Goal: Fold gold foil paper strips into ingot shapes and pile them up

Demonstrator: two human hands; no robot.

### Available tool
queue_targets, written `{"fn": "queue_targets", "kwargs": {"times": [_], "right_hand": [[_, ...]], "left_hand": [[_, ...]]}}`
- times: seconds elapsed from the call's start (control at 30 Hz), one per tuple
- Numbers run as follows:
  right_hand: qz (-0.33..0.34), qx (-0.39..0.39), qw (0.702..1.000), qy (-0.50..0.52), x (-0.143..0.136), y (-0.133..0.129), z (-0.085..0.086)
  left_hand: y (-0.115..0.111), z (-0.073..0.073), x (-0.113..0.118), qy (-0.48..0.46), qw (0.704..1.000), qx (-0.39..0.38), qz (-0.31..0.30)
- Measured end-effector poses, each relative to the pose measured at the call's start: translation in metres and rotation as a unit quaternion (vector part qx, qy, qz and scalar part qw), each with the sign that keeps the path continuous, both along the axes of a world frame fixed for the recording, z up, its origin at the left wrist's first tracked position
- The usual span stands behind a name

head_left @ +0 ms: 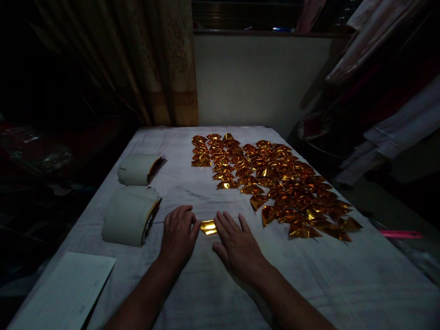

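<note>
A small folded piece of gold foil paper (208, 227) lies flat on the white-covered table (192, 275) between my hands. My left hand (179, 231) is at its left end, fingers curled in and the thumb side against the foil; what the fingertips hold, if anything, is hidden. Over the right end rests my right hand (237, 243), palm down with its fingers stretched out and the thumb apart. Many folded gold foil pieces (275, 183) lie in overlapping rows beyond and to the right of my right hand.
Two curved stacks of pale sheets (129, 215) with gold edges stand on the table's left side. Nearer me is a flat white sheet or pad (68, 288). A curtain (172, 68) and a wall (261, 78) rise behind the table. Cloths (405, 123) hang at right.
</note>
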State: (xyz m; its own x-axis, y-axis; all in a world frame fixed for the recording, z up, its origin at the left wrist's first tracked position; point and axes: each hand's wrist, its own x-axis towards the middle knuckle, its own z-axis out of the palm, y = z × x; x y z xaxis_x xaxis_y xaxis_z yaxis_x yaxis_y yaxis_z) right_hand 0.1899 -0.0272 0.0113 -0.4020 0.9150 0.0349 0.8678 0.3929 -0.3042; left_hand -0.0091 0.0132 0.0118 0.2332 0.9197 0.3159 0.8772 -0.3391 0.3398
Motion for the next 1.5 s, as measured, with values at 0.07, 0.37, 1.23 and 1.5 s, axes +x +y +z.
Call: {"fn": "queue_targets", "kwargs": {"times": [0.07,0.37,1.23,1.5], "right_hand": [[-0.018,0.004,1.0,-0.005,0.004,0.001,-0.002],[-0.013,0.019,1.0,-0.014,0.006,0.001,-0.006],[-0.006,0.035,0.999,-0.014,0.007,0.0,0.001],[-0.055,0.054,0.997,-0.014,0.013,0.004,-0.002]], "left_hand": [[-0.001,0.0,0.002,0.001,1.0,0.006,0.001],[-0.01,-0.012,0.021,0.036,0.999,-0.022,-0.018],[-0.007,-0.009,0.001,-0.012,0.999,-0.035,0.024],[-0.005,-0.005,-0.001,-0.013,0.998,-0.059,0.02]]}}
